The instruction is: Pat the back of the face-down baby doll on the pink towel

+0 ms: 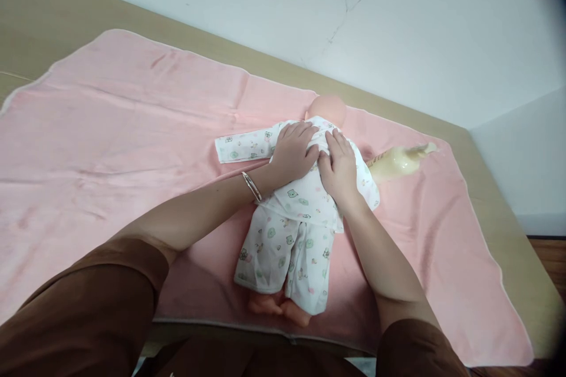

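Note:
A baby doll (327, 109) lies on a pink blanket (132, 106), its head toward the wall and its face out of sight. It wears a white printed top (300, 195) and matching trousers (269, 247); its bare feet (296, 311) show at the near end. Flat on the upper back of the top rests my left hand (293, 152), fingers stretched out, a silver bangle (252, 186) at the wrist. Beside it my right hand (340, 169) also lies spread on the top, the two thumbs close together. Neither hand grips anything.
A pale yellow bottle (395, 163) lies on the blanket to the right of the doll. Under the blanket is a wooden table (57, 12), its far edge along a white wall (247, 6). One sleeve (243, 149) of the top stretches out to the left.

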